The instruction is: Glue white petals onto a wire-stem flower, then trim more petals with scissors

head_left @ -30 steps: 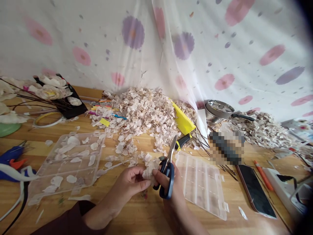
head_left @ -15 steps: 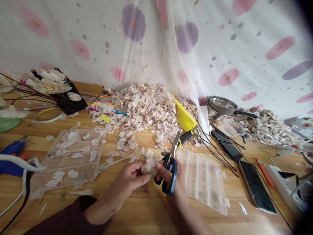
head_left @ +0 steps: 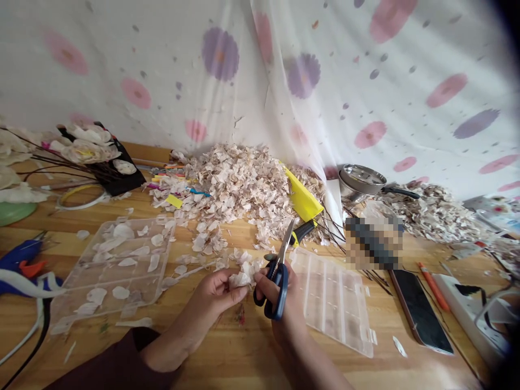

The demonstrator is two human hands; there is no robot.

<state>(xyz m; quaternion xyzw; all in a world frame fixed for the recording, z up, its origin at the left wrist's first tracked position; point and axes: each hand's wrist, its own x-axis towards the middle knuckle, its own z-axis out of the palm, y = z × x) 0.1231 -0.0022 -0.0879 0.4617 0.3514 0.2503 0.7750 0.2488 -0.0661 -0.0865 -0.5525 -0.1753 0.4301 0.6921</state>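
A pale, dried, crinkled petal (head_left: 242,276) is pinched between the fingertips of my left hand (head_left: 209,306). My right hand (head_left: 290,311) has dark-blue-handled scissors (head_left: 280,284) in its grip, the blades pointing up and away from me. Its thumb and a finger also reach the petal's right edge. Whether one petal or a few overlapping ones are held, I cannot tell. Beyond the hands rises a large heap of similar dried petals (head_left: 239,187), with some loose ones lying close to my fingers.
Left of my hands lies a clear divided plastic box (head_left: 160,295) with loose petals on it; another clear tray (head_left: 339,309) lies right. A blue glue gun (head_left: 22,257), white paper-like flowers (head_left: 87,149), metal pans (head_left: 361,179), a phone (head_left: 422,311) and a power strip (head_left: 467,309) stand around.
The view has shifted slightly. The petal has turned a little between my fingertips and shows a paler, broader face. My right hand still keeps the scissors.
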